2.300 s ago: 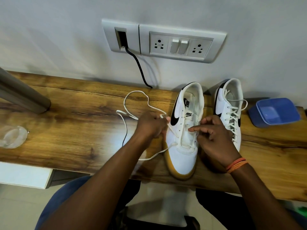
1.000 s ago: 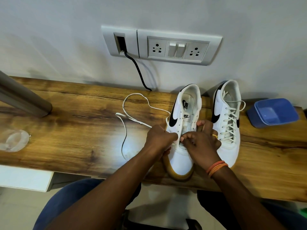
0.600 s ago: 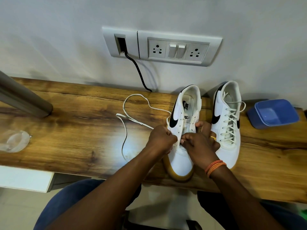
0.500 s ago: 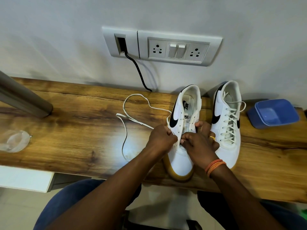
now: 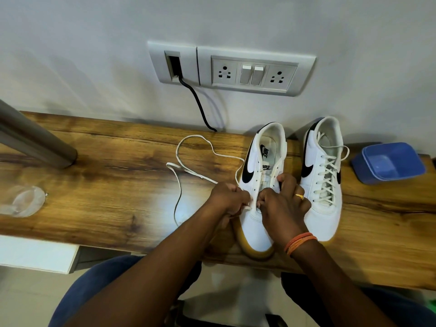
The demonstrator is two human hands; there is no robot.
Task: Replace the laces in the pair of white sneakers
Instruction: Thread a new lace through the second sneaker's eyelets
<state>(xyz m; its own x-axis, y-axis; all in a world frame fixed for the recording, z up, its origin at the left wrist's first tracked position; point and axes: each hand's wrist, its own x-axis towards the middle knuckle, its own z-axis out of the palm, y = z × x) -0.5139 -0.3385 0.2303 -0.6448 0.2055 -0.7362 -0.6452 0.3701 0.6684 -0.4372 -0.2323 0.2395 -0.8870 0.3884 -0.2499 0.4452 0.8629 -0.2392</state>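
From the head camera, looking down: two white sneakers stand side by side on the wooden surface (image 5: pixel 94 185), toes toward the person, heels near the wall. The right sneaker (image 5: pixel 322 182) is fully laced. The left sneaker (image 5: pixel 258 223) has most of its eyelets bare, and both hands work at its lowest ones. The left hand (image 5: pixel 227 199) is curled tight, pinching the white lace (image 5: pixel 195 159) at the shoe's left edge; the loose length of that lace trails away in loops across the wood to the left. The right hand (image 5: pixel 282 204), a gold ring on one finger and orange bands at the wrist, grips the shoe's eyelet row, fingers curled into its opening. A blue tub (image 5: pixel 389 162) sits to the right of the pair, and a clear plastic piece (image 5: pixel 23 200) lies far left. A black cable (image 5: pixel 198 102) hangs from the wall socket panel (image 5: pixel 254 70).
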